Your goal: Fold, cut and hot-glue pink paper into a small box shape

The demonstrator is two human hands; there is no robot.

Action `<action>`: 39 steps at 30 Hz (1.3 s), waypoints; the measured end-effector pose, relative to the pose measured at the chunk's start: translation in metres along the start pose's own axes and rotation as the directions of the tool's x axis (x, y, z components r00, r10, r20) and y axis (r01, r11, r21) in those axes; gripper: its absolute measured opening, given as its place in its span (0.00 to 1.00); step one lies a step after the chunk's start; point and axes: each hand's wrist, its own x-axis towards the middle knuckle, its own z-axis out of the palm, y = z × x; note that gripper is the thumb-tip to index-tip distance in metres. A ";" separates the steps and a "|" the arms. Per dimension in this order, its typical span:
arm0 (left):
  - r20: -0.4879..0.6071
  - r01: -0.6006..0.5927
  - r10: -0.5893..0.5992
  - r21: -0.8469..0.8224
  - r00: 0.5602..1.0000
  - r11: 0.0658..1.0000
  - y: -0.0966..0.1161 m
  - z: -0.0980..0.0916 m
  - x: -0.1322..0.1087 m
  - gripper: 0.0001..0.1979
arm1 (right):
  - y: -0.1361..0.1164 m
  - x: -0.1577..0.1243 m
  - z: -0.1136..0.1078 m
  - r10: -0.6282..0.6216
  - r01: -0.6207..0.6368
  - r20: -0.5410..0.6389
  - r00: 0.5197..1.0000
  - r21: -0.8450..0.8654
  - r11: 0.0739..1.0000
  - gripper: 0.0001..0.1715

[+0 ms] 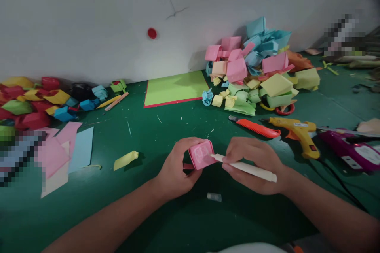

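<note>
Between the fingers and thumb of my left hand (178,170) is a small pink paper box (202,155), its flat face turned up toward me. Pale lines are drawn on that face, in a rounded pattern. My right hand (255,164) grips a white marker pen (249,168), and its tip touches the box face near the right edge. A small clear cap (214,197) lies on the table just below my hands. The part of the box behind my left fingers is hidden.
On the green table (166,130) lie an orange cutter (255,126), a yellow glue gun (299,130) and a purple power strip (350,148) at right. Folded paper pieces (237,69) are heaped by the wall. Pink sheets (55,154) and a yellow scrap (126,161) lie left.
</note>
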 end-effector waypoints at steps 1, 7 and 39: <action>0.000 0.001 -0.001 0.001 1.000 1.000 0.000 0.000 0.000 0.32 | 0.000 0.000 0.000 0.002 -0.002 0.003 1.000 0.002 1.000 0.10; -0.006 0.012 -0.012 -0.001 1.000 1.000 0.001 0.000 0.001 0.31 | 0.000 -0.001 0.000 0.028 -0.029 0.032 0.999 0.024 0.999 0.09; 0.153 0.080 -0.079 0.001 0.985 0.997 0.005 -0.002 0.001 0.29 | 0.003 -0.004 0.010 0.001 -0.002 0.049 0.999 0.032 0.999 0.08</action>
